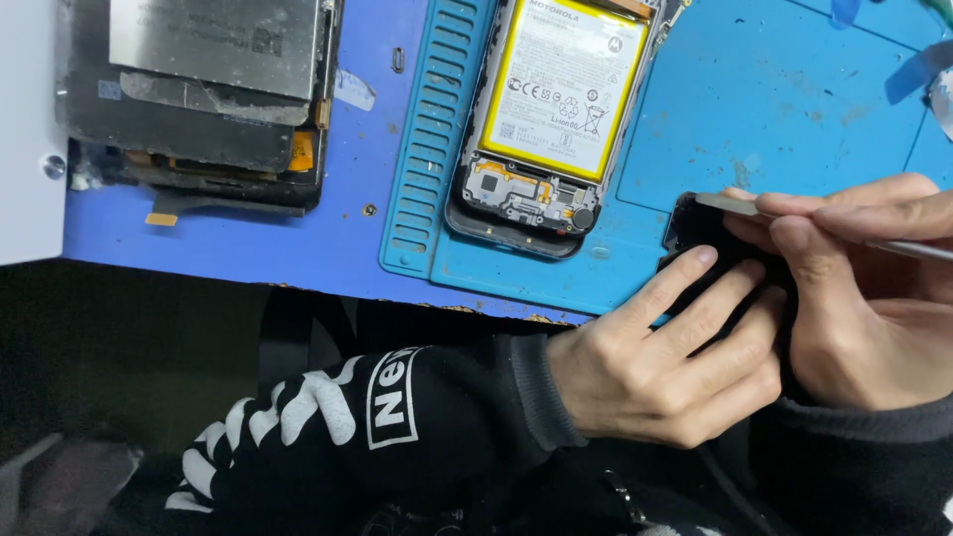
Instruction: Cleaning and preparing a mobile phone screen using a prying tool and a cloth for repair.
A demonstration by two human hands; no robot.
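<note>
My left hand (pixel 665 357) grips a small black phone part (pixel 700 230) at the near edge of the blue mat (pixel 754 109), fingers wrapped under it. My right hand (pixel 864 288) holds a thin metal pry tool (pixel 730 203) whose flat tip lies on the top of that black part. An opened phone (pixel 556 109) with a yellow-edged white battery and bare circuit board lies on the mat, up and to the left of my hands. My left sleeve is black with white print.
A stack of dismantled dark screens and metal plates (pixel 199 89) lies at the far left on the purple-blue table surface (pixel 357 149). A white box edge (pixel 30 129) stands at the left border. The mat's slotted tray strip (pixel 427 139) runs beside the phone.
</note>
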